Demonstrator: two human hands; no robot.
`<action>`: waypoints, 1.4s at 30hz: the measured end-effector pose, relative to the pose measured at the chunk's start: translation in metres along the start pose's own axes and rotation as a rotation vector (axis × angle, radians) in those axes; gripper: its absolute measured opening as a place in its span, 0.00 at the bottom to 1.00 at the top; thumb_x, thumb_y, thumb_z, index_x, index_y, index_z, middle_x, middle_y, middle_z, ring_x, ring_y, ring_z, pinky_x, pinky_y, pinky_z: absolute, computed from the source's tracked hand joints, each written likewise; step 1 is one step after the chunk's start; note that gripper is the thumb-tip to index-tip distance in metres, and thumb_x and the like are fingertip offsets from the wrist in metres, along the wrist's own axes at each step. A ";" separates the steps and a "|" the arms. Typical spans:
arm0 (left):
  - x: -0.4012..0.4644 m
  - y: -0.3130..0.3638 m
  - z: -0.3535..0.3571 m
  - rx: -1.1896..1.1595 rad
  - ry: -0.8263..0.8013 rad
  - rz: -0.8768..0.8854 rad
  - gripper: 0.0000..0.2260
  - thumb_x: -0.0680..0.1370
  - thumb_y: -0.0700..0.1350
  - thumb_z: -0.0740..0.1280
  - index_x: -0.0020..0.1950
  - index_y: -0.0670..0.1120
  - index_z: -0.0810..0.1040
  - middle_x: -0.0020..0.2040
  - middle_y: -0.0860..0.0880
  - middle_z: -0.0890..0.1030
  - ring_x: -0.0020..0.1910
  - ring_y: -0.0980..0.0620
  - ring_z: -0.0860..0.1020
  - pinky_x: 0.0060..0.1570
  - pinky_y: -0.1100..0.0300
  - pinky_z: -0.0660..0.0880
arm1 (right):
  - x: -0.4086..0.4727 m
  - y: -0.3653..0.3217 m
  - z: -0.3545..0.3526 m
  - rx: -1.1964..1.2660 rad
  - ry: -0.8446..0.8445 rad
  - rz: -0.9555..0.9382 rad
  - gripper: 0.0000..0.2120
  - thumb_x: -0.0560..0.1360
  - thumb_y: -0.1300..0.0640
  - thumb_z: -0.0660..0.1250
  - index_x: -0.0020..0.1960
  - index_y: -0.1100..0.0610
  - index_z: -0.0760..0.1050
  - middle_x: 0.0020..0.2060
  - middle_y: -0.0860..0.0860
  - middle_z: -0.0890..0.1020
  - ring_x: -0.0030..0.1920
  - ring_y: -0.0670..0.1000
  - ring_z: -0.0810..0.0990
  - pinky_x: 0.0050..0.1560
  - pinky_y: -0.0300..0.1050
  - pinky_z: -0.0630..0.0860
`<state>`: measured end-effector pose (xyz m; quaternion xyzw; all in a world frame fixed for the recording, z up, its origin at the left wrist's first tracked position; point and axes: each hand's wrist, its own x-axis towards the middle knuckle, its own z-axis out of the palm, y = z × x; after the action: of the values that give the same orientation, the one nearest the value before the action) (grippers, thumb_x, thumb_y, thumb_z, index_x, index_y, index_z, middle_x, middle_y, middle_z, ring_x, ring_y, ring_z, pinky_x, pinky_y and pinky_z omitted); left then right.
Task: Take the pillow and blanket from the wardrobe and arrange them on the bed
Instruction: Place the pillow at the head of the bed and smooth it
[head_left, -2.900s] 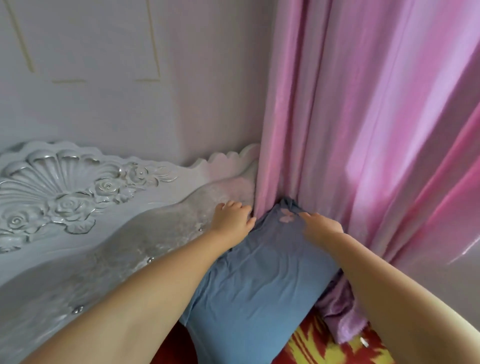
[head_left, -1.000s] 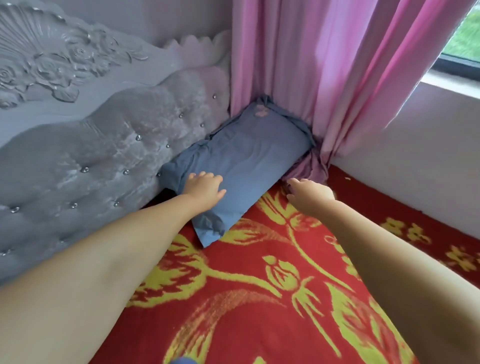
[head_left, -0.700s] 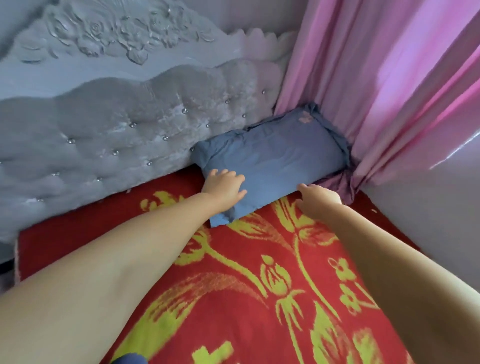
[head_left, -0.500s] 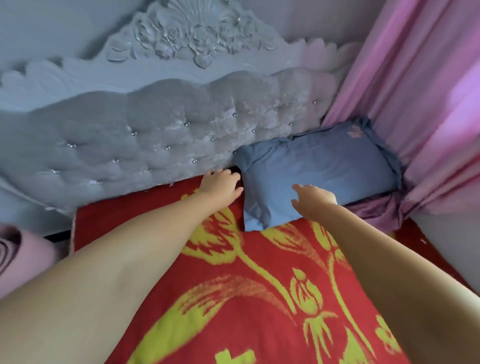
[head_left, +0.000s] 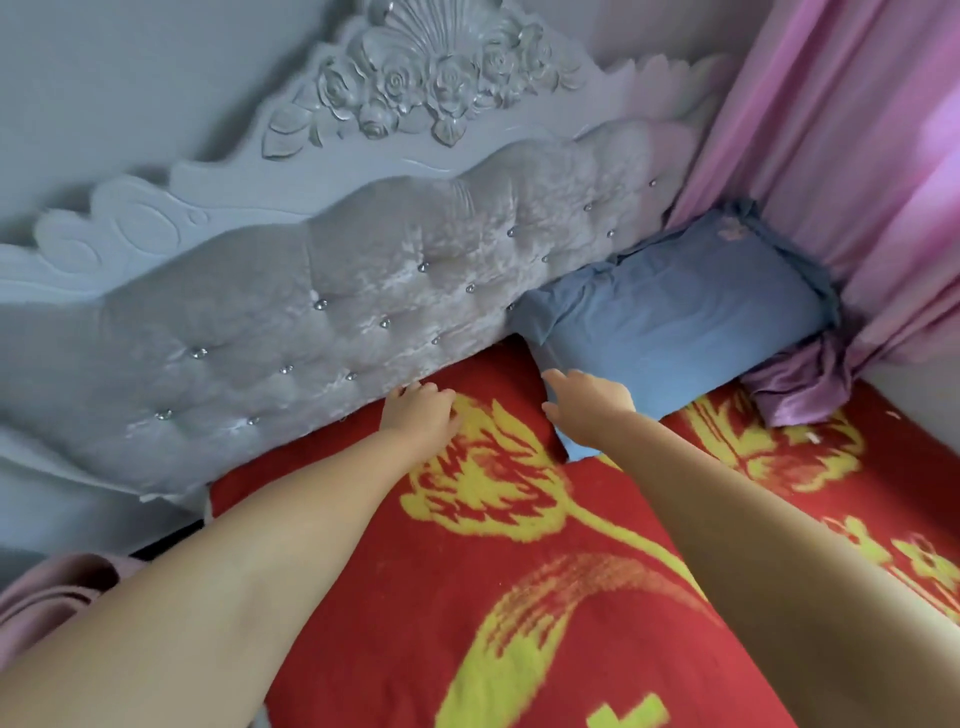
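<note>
Left hand (head_left: 421, 410) slid off soft blue pillow (head_left: 685, 332).

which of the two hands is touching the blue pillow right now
The right hand, resting at the blue pillow's near left corner. The left hand lies on the red blanket by the headboard instead.

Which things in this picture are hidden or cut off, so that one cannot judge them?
- Head view: the pillow's near left corner, hidden by the right hand.
- Head view: the blanket's lower part, cut off by the bottom edge and covered by both forearms.
- Head view: the pink cloth at lower left, cut off by the left edge.
- Head view: the left hand's palm, turned down.
</note>
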<state>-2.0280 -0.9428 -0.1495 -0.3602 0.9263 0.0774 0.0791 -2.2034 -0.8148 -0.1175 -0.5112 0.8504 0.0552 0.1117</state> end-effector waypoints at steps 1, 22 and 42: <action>-0.002 0.005 -0.001 0.039 -0.027 0.023 0.16 0.79 0.56 0.58 0.60 0.49 0.75 0.57 0.46 0.78 0.62 0.44 0.72 0.61 0.47 0.66 | -0.004 0.002 -0.002 0.022 0.024 0.008 0.19 0.81 0.48 0.55 0.69 0.53 0.64 0.55 0.54 0.76 0.51 0.59 0.79 0.37 0.49 0.69; -0.139 0.119 0.003 -0.014 0.132 -0.173 0.16 0.79 0.55 0.60 0.63 0.48 0.74 0.58 0.45 0.78 0.60 0.43 0.72 0.60 0.48 0.66 | -0.133 0.067 0.028 -0.064 -0.043 -0.169 0.17 0.80 0.50 0.57 0.66 0.56 0.66 0.57 0.55 0.77 0.53 0.59 0.79 0.39 0.49 0.69; -0.397 -0.212 0.018 -0.066 0.339 -0.415 0.15 0.77 0.55 0.62 0.57 0.47 0.77 0.55 0.44 0.80 0.58 0.42 0.77 0.56 0.51 0.70 | -0.206 -0.338 0.021 -0.219 0.066 -0.355 0.19 0.81 0.48 0.57 0.69 0.55 0.65 0.63 0.55 0.74 0.61 0.60 0.76 0.49 0.49 0.71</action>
<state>-1.5935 -0.8333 -0.1054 -0.5524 0.8298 0.0285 -0.0747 -1.8092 -0.7927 -0.0803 -0.6636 0.7391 0.1100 0.0355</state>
